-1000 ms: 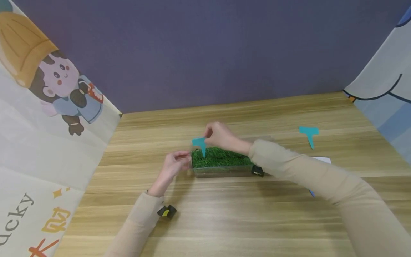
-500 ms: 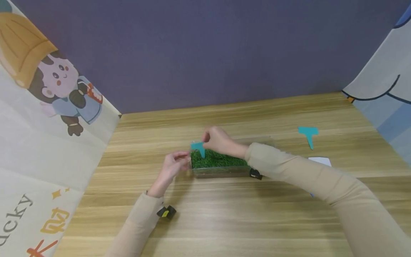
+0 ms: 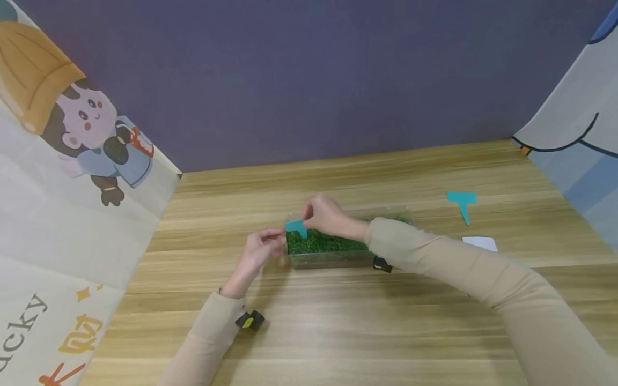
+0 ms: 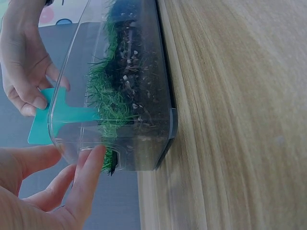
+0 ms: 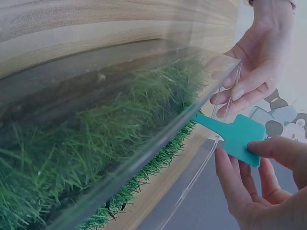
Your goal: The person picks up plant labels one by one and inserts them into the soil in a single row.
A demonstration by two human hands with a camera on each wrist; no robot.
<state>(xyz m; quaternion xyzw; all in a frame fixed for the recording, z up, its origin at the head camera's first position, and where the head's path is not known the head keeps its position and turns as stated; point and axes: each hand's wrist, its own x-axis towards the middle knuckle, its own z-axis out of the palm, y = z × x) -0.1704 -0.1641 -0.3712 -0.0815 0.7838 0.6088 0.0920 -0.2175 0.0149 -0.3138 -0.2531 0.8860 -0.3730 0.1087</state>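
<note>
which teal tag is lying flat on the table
The right-side tag, just beyond the white piece; the other tag is held stem-down in the grass.

The box (image 3: 333,262) stands on the table (image 3: 314,332) just below the middle of the frame, with grass (image 3: 328,242) in it, the left hand (image 3: 258,249) at its left end and the right hand (image 3: 330,217) above the grass, holding a plant tag (image 3: 295,228) whose stem reaches down to the grass near that end. A second tag (image 3: 463,203) lies on the table right of centre, a card (image 3: 480,244) nearer the viewer, next to the right sleeve (image 3: 458,262). Behind the table, a wall (image 3: 338,80) spans the top.
</note>
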